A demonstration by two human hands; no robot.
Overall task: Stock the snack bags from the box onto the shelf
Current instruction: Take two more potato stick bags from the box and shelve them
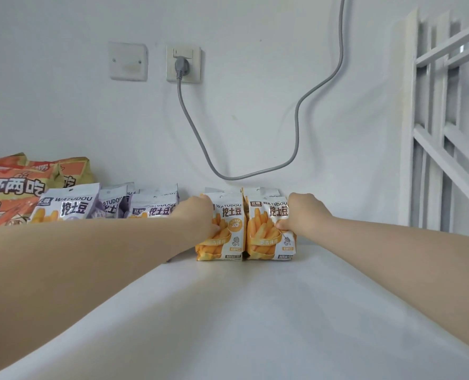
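Head view, white shelf [255,311] running up to a white wall. Two orange fries snack bags stand upright side by side at the back of the shelf, near the wall, edges touching.

Left hand [197,212] grips the left orange bag [229,231] at its left edge and top corner. Thumb is on the front face, the other fingers are curled round behind, tips hidden. Right hand [303,212] grips the right orange bag [265,234] at its right edge. The thumb [280,224] pinches the front face, the rest of the fingers wrap behind the bag, out of sight. Both forearms are stretched out over the shelf.

More bags of the same kind [260,192] stand just behind the two front ones, only their tops showing.

Left of these is a row of purple fries bags [68,205], upright, partly covered by the left forearm. Far left are big orange snack bags [11,187], leaning, cut off by the frame edge.

On the wall: a socket [189,75] with a grey plug [181,65] in it, and a grey cable [296,119] looping down to just above the bags and up out of frame. A blank wall plate [127,61] sits left of the socket. A white lattice frame [442,119] is at the right edge. No box in view.
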